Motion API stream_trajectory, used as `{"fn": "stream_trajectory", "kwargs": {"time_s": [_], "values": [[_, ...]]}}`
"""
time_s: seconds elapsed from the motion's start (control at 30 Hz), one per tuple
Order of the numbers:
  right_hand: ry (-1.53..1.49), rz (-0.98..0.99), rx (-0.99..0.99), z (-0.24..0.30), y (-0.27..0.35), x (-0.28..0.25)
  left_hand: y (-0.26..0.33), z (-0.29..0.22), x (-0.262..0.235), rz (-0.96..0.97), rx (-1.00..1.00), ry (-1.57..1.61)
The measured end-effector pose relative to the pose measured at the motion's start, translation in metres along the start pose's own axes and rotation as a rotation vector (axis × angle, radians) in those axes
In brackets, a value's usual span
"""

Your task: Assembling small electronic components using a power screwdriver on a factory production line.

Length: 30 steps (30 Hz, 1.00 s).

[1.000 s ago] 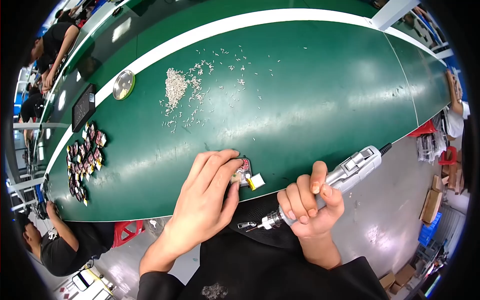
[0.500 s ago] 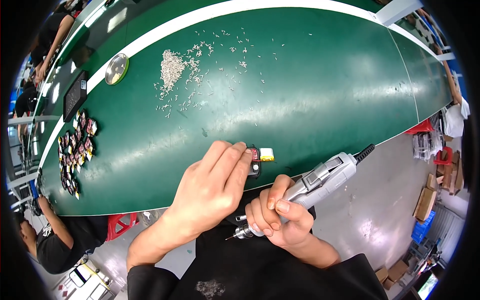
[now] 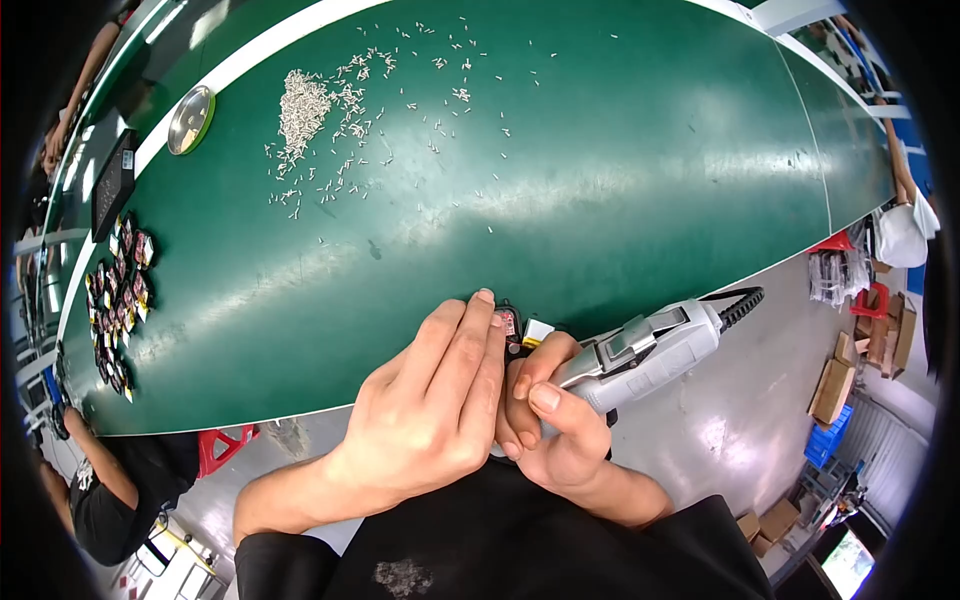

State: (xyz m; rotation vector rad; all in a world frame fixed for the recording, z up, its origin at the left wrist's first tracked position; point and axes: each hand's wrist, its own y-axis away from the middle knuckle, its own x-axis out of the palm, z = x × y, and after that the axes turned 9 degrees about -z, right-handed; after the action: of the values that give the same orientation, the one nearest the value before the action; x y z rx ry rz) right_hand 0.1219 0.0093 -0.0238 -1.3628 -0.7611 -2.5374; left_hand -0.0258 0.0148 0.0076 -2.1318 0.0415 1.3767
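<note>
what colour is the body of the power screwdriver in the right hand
Light grey, with a black coiled cord end, on the power screwdriver in the right hand; head view.

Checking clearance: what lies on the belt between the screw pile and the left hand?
In the head view, only scattered loose screws near the screw pile, then bare green belt down to the left hand.

Left hand [image 3: 430,405] pins small part [image 3: 508,325]; right hand [image 3: 550,425] grips electric screwdriver [image 3: 650,350].
</note>
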Motion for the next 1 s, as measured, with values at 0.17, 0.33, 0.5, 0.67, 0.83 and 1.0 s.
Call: {"fn": "stream_trajectory", "kwargs": {"time_s": [0.17,0.33,0.5,0.67,0.83,1.0], "values": [[0.179,0.140,0.009,0.040,-0.003,0.014,0.008,0.003,-0.001,0.063,-0.040,0.011],[0.357,0.398,-0.281,0.095,-0.026,0.031,0.011,0.005,-0.001,0.087,0.093,-0.041],[0.478,0.423,-0.364,0.101,-0.045,0.036,0.013,0.002,0.000,0.082,0.088,-0.061],[0.500,0.455,-0.348,0.089,-0.061,0.031,0.015,0.002,-0.003,0.128,-0.005,0.014],[0.507,0.414,-0.341,0.085,-0.065,0.030,0.015,0.006,0.002,0.063,0.074,-0.046],[0.500,0.441,-0.333,0.084,-0.068,0.027,0.016,0.008,0.004,0.052,0.072,-0.037]]}}
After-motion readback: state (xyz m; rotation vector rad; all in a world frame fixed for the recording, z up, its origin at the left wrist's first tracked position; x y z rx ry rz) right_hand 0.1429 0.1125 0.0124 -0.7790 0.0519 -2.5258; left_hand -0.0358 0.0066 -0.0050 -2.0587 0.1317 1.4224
